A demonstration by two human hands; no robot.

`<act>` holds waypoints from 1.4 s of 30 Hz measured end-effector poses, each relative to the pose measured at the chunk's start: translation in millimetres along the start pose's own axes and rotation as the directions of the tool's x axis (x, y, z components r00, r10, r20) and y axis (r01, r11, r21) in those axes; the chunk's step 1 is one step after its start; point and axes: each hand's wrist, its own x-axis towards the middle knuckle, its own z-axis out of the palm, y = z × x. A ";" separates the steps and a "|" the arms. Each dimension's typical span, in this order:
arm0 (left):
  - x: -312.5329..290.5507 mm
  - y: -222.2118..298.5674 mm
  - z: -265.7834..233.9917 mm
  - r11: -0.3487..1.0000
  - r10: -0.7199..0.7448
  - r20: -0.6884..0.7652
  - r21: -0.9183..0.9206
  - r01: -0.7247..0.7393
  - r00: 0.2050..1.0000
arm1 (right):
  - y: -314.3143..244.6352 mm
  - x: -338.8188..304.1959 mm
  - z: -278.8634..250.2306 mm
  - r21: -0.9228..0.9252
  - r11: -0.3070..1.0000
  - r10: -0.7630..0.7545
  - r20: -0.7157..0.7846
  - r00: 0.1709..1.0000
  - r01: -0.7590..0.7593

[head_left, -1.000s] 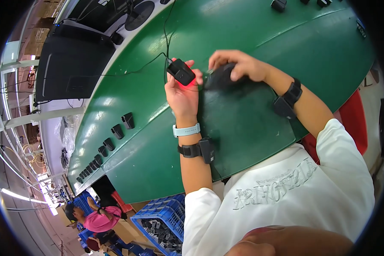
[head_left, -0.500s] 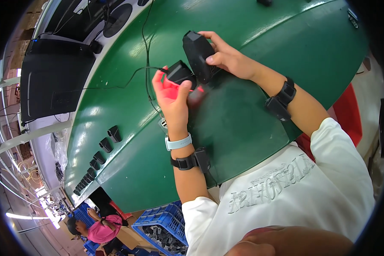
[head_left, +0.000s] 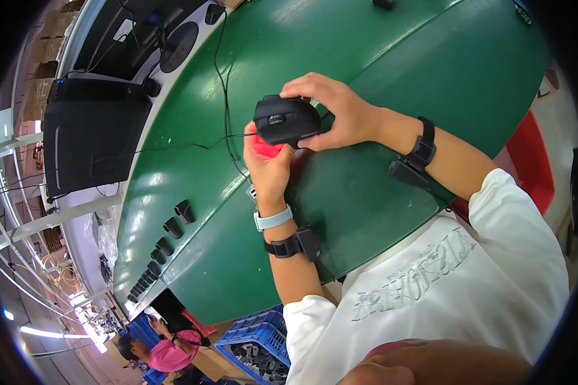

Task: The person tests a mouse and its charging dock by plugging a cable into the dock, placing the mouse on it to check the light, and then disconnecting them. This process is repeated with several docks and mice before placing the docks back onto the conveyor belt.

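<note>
A black computer mouse (head_left: 298,120) with a scroll wheel is held over the green table (head_left: 366,186), its top facing up. My right hand (head_left: 343,109) is closed round its right end, fingers along the far side and thumb at the near side. Just below and left of it is my left hand (head_left: 268,168), lit red across the palm and curled round a small corded black block. That block is now almost wholly hidden beneath the mouse. Its thin black cable (head_left: 199,147) runs off to the left. I cannot tell whether block and mouse touch.
Several small black blocks (head_left: 173,227) stand in a row at the left. A black monitor (head_left: 96,135) and a stand base (head_left: 179,47) lie beyond the table's left edge. A blue crate (head_left: 253,333) of dark parts and a person in pink (head_left: 173,353) are at lower left.
My right hand has brought the mouse down and left over the corded block and turned it so its wheel shows. The block has gone from sight beneath it. The view has shifted slightly.
</note>
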 end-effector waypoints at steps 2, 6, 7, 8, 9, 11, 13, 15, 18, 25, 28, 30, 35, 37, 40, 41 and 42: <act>1.7 -3.1 -2.4 0.987 0.020 0.028 0.159 -0.024 0.999 | -0.2 1.6 -1.4 -0.007 1.000 -0.023 -0.017 1.000 0.023; 1.4 0.6 4.8 0.986 -0.027 -0.006 0.164 0.027 1.000 | 3.2 -0.4 -3.6 -0.024 0.999 -0.043 -0.064 0.997 0.042; 1.6 -1.8 3.5 0.986 -0.032 0.011 0.164 0.030 0.999 | 3.3 -0.6 -4.5 -0.035 0.999 -0.036 -0.075 0.997 0.034; 0.8 -2.3 -0.7 0.976 -0.028 0.016 0.217 0.024 0.999 | 1.0 0.3 -2.4 -0.033 0.998 -0.049 -0.074 0.996 0.047; 0.0 -3.3 -3.2 0.963 -0.023 0.022 0.270 0.016 0.999 | -0.7 1.0 -0.9 -0.031 0.998 -0.062 -0.072 0.995 0.060; -1.9 -4.2 -3.3 0.955 0.016 0.061 0.295 -0.033 0.998 | -1.0 2.5 1.6 -0.031 0.997 -0.079 -0.084 0.993 0.077; -1.8 -3.4 -0.8 0.953 0.048 0.103 0.292 -0.077 0.994 | -0.8 1.0 0.6 -0.028 0.995 -0.099 -0.092 0.991 0.097; -1.5 -4.1 0.2 0.959 0.025 0.100 0.280 -0.053 0.995 | -0.1 -0.1 -2.5 -0.026 0.997 -0.070 -0.102 0.992 0.068; 0.4 -5.0 2.1 0.963 0.011 0.095 0.268 -0.036 0.995 | 3.3 -2.3 -2.5 -0.012 0.999 -0.041 -0.098 0.994 0.040; 2.7 0.1 7.3 0.988 0.066 -0.006 -0.137 -0.066 0.998 | 2.3 3.1 -4.4 0.116 0.993 -0.010 -0.151 0.989 0.028; 7.6 9.0 11.2 0.954 0.072 -0.192 -0.272 -0.123 0.979 | 13.1 -0.6 -15.7 0.276 0.953 0.132 -0.010 0.991 -0.124; 8.3 -0.3 -1.4 0.970 0.121 -0.276 -0.171 -0.173 0.953 | 16.0 0.4 -10.3 0.204 0.962 0.123 0.281 0.952 -0.184; 7.1 -14.9 -6.2 0.836 0.484 -0.268 0.423 -0.349 0.833 | 10.7 1.9 -5.4 0.094 0.993 0.007 0.556 0.831 -0.071; 3.9 -13.3 -3.6 0.840 0.480 -0.274 0.418 -0.346 0.833 | 9.0 3.0 -5.3 0.068 0.996 -0.001 0.594 0.805 -0.049; 6.0 -15.0 -3.5 0.823 0.485 -0.254 0.456 -0.339 0.837 | 9.8 0.5 -3.5 0.048 0.999 -0.033 0.602 0.798 0.005; 8.0 -15.9 -5.7 0.789 0.506 -0.232 0.513 -0.337 0.831 | 8.2 1.9 -3.0 0.057 0.998 -0.042 0.606 0.794 0.010; 8.4 -17.1 -7.6 0.753 0.523 -0.208 0.568 -0.333 0.827 | 6.7 3.3 -4.3 0.051 0.999 -0.030 0.612 0.790 -0.001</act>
